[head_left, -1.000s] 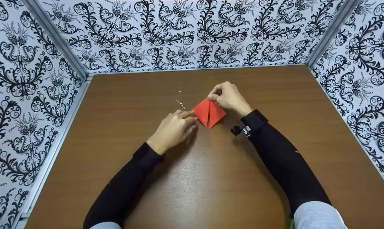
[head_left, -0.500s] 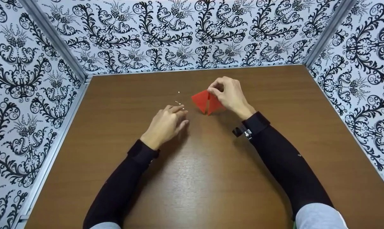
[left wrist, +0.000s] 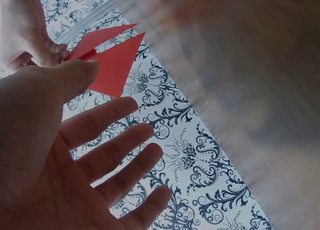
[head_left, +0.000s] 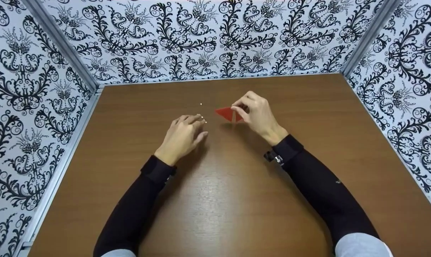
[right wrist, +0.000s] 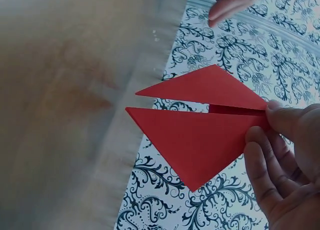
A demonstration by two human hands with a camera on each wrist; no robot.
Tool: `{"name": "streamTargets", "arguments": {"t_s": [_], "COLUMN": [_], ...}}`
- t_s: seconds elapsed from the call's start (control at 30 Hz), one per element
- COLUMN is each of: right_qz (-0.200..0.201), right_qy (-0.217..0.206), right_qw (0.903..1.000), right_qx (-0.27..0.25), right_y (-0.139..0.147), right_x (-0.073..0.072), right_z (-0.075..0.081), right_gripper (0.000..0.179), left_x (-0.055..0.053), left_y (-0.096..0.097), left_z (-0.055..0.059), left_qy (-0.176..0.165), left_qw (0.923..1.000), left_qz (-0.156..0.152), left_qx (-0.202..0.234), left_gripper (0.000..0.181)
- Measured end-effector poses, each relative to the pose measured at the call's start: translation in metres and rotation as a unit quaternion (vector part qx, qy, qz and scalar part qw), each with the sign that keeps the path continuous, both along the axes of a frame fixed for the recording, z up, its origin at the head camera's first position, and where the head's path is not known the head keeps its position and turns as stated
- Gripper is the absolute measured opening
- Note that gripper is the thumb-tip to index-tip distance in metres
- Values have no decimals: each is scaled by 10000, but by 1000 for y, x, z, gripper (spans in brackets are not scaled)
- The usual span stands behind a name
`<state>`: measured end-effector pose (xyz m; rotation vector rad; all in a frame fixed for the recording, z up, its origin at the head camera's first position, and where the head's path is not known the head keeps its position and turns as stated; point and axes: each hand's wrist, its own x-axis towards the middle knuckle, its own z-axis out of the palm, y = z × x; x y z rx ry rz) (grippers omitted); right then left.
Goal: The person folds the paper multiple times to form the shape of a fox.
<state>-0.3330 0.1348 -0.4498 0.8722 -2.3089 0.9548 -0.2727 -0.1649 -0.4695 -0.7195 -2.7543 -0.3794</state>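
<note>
My right hand (head_left: 258, 114) pinches one corner of a folded red paper (head_left: 224, 113) between thumb and fingers. It holds the sheet up off the table, tilted so that the head view sees it foreshortened. In the right wrist view the paper (right wrist: 195, 145) has two pointed flaps with a narrow slit between them, and the thumb lies at the slit's closed end. To the left, apart from the paper, my left hand (head_left: 179, 137) hovers with relaxed, spread fingers. Its palm (left wrist: 65, 180) shows bare in the left wrist view.
Both hands are over a brown wooden table (head_left: 208, 200). Small bright specks (head_left: 201, 104) lie just beyond the left fingertips; what they are I cannot tell. Patterned black-and-white walls (head_left: 187, 39) with grey metal corner posts (head_left: 58, 43) enclose the back and sides.
The left hand has let go of the paper's left edge and drawn back to the left. My right hand has lifted the paper from the table and tipped it.
</note>
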Motion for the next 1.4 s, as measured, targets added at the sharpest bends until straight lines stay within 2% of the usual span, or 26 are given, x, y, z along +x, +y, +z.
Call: {"name": "streamTargets", "arguments": {"t_s": [0.2, 0.37, 0.67, 0.93, 1.07, 1.4], "right_qz": [207, 379, 728, 1006, 1036, 1278], "right_qy": [338, 381, 81, -511, -548, -809], "right_qw": [9992, 9985, 9953, 9845, 9799, 9737], "right_qx": [91, 131, 638, 1341, 1613, 1705], "right_y": [4, 8, 12, 10, 7, 6], "right_x": [5, 12, 28, 41, 47, 57], "right_z": [-9, -13, -19, -23, -24, -18], "right_gripper": [15, 12, 8, 5, 7, 13], "left_x": [-2, -3, -4, -3, -3, -3], "left_y": [-3, -7, -10, -11, -10, -9], "left_z": [0, 1, 1, 0, 1, 2], "left_qy": [-5, -46, 40, 85, 6, -59], "left_qw": [10000, 9998, 9997, 9996, 9997, 9998], "left_qz": [33, 137, 160, 143, 153, 104], "left_qx": [72, 108, 176, 211, 167, 178], "left_gripper": [45, 45, 45, 44, 45, 44]}}
